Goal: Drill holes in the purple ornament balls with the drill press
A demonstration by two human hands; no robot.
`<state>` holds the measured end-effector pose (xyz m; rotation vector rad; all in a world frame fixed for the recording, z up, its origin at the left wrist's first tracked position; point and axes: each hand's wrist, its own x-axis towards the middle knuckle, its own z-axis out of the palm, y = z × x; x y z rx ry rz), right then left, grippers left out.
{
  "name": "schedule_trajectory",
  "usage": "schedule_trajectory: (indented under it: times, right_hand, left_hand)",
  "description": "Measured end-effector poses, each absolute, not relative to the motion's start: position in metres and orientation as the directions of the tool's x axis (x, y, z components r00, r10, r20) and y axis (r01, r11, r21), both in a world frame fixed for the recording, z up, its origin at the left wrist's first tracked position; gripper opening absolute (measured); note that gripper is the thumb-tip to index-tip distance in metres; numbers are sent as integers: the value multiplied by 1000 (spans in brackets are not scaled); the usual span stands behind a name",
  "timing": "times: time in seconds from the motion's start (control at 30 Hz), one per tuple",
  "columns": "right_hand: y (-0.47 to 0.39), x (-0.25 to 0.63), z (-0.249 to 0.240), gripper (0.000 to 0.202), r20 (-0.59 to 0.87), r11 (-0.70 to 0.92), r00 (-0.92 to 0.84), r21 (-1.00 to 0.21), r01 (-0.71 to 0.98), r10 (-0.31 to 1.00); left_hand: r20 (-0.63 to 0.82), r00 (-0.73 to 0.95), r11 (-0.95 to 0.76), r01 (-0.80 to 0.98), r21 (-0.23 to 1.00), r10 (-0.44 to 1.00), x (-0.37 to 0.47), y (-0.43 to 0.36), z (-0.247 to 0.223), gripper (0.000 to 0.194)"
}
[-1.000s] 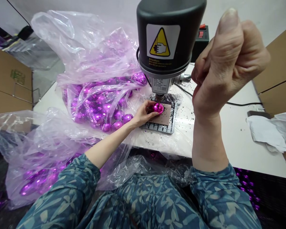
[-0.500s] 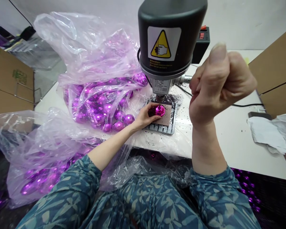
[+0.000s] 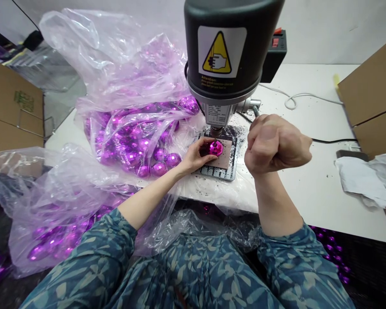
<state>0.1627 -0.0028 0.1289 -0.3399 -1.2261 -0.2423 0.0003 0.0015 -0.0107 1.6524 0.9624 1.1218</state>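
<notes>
Beneath the chuck point(image 3: 216, 130) of a black bench drill press point(image 3: 234, 56), my left hand point(image 3: 197, 155) pinches a shiny magenta faceted ball point(image 3: 216, 148) between thumb and fingers. The ball rests on a brown board point(image 3: 224, 161) on the grey slotted base plate point(image 3: 212, 172); the drill tip is at its top. My right hand point(image 3: 275, 143) is closed in a fist around the press's feed lever point(image 3: 255, 110), and most of the lever is hidden by the fist. Dark shavings point(image 3: 239, 133) are scattered about the base.
A clear plastic bag point(image 3: 116, 77) of purple faceted balls point(image 3: 135, 141) lies left of the press, with another bag point(image 3: 51, 206) lower left. Cardboard boxes point(image 3: 16, 107) flank both sides. White paper point(image 3: 360, 178) and a cable point(image 3: 334, 140) are at right.
My right hand has moved down and slightly left, and the feed lever now shows beside it. My left hand keeps the ball in the same place under the drill.
</notes>
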Motion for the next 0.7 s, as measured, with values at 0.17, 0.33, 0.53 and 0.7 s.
schedule_trajectory:
  times: [0.17, 0.33, 0.53, 0.7]
  right_hand:
    - [3, 171, 112, 48, 975, 963, 180, 83, 255, -131]
    - [-6, 166, 130, 51, 964, 963, 258, -16, 270, -56]
    - [-1, 156, 190, 60, 874, 916, 404, -362, 174, 269]
    - [9, 159, 193, 58, 874, 927, 373, -366, 81, 312]
  left_hand:
    - [237, 280, -277, 112, 954, 930, 1, 1, -9, 68]
    - [265, 282, -300, 87, 950, 922, 1, 2, -12, 67]
    - [260, 198, -290, 141, 946, 945, -1, -9, -1, 63]
    - [331, 508, -482, 199, 853, 795, -12, -69, 9, 46]
